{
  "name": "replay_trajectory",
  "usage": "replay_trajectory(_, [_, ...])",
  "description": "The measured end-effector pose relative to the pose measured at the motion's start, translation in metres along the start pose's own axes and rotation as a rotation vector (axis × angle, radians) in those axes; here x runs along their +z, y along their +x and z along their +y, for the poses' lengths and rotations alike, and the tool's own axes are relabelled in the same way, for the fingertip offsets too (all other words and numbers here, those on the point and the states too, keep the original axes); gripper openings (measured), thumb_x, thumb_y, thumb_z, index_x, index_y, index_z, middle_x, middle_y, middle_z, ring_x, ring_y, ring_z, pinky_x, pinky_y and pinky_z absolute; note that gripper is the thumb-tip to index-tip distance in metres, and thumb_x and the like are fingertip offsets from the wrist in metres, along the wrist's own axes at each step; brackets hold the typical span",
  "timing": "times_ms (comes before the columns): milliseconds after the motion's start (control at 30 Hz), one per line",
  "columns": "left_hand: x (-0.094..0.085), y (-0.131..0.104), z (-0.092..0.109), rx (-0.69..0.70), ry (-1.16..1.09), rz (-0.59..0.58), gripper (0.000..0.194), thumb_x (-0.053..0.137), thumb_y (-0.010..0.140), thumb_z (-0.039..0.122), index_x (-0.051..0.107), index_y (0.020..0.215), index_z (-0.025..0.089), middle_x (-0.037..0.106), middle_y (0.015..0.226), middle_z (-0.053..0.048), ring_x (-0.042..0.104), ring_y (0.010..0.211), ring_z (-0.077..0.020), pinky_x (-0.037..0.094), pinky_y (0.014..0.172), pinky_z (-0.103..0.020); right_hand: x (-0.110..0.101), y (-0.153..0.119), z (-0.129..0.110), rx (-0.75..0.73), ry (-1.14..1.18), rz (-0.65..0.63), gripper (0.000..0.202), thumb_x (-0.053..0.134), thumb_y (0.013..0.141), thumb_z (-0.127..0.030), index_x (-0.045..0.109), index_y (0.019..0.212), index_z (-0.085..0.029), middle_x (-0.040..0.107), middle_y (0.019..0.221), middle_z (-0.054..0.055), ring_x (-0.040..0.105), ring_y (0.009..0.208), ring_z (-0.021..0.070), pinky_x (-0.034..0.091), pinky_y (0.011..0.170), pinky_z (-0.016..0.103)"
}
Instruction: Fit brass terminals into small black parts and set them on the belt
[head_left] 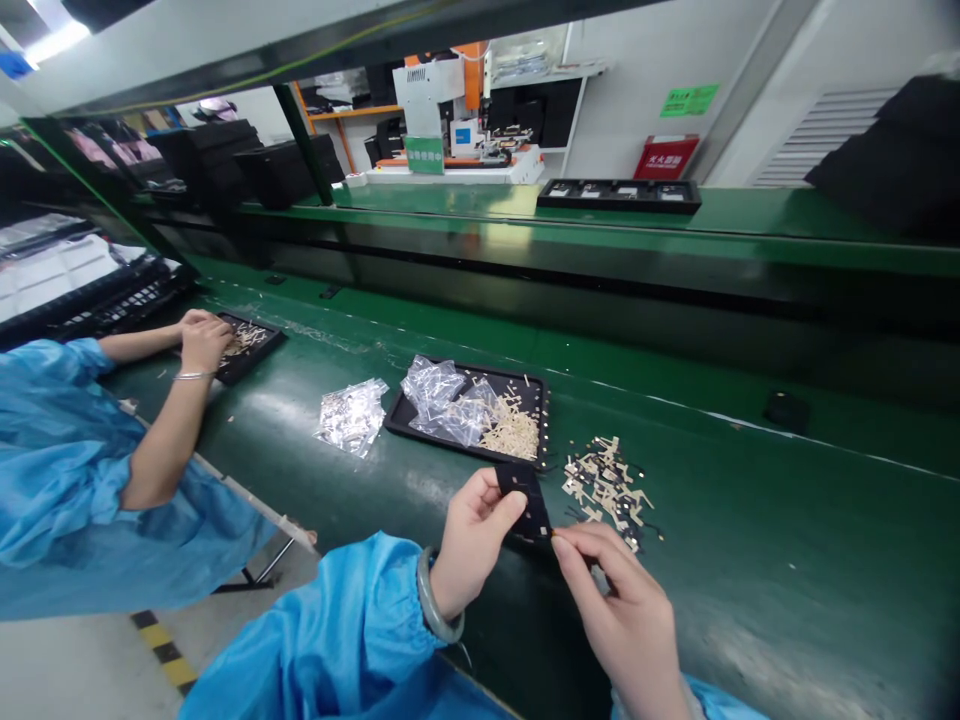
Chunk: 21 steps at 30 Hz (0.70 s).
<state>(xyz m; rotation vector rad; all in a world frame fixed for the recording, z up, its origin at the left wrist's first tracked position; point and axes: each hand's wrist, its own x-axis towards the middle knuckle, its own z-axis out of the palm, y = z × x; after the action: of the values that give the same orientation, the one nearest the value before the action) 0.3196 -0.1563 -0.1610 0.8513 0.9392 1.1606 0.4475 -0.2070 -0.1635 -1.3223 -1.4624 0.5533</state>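
Note:
My left hand [478, 530], with a bangle at the wrist, is closed on a flat black piece [527, 503] that bears small light squares. At this piece's lower right corner, my right hand [619, 600] pinches something tiny; the fingers hide what it is. Just beyond my right hand lies a loose pile of small cream and black parts [606, 485]. Behind my left hand sits a black tray [541, 400] with many small cream pieces [514, 425] and clear plastic bags [442, 400] in it.
More clear bags [352, 415] lie left of the tray on the green bench [720, 560]. At left, a co-worker in a blue sleeve [67, 450] has both hands over another black tray [262, 340]. A raised green shelf [465, 205] runs along the back, holding a compartmented black tray [619, 195].

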Motion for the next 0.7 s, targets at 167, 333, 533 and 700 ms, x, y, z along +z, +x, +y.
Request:
replay_trajectory(167, [-0.002,-0.004,-0.001,0.102,0.129,0.023,0.012,0.064,0.078,0.024,0.059,0.081,0.014,0.064,0.075,-0.002,0.059,0.069,-0.0127,0.048,0.065,-0.021,-0.002,-0.002,0.000,-0.109,-0.111,0.001,0.009,0.055,0.084,-0.013,0.061,0.086,-0.020,0.061,0.080,0.005,0.060,0.073,0.0167,0.048,0.066,0.028])
replay_trajectory(333, [-0.004,-0.009,-0.004,0.183,0.236,0.039,0.010,0.062,0.079,0.023,0.060,0.082,0.014,0.065,0.076,-0.004,0.061,0.070,-0.0150,0.050,0.064,-0.023,-0.001,-0.005,0.004,-0.319,-0.411,0.012,0.015,0.059,0.080,-0.011,0.062,0.094,-0.018,0.065,0.079,0.006,0.062,0.069,0.0176,0.046,0.065,0.031])
replay_trajectory(533, [-0.004,-0.006,-0.001,0.119,0.171,0.023,0.014,0.063,0.079,0.026,0.059,0.084,0.014,0.065,0.077,-0.004,0.061,0.070,-0.0138,0.051,0.064,-0.023,-0.009,-0.007,-0.003,-0.483,-0.414,-0.087,0.024,0.063,0.075,-0.007,0.062,0.096,-0.019,0.067,0.075,0.005,0.060,0.063,0.0174,0.046,0.059,0.031])
replay_trajectory(700, [-0.001,0.001,0.004,-0.180,-0.039,-0.093,0.028,0.067,0.075,0.030,0.059,0.094,0.011,0.063,0.075,-0.005,0.057,0.059,-0.0113,0.050,0.053,-0.021,-0.024,0.000,0.006,-0.306,-0.235,-0.083,0.033,0.050,0.083,-0.006,0.058,0.111,-0.022,0.062,0.091,0.009,0.061,0.082,0.0184,0.049,0.070,0.030])
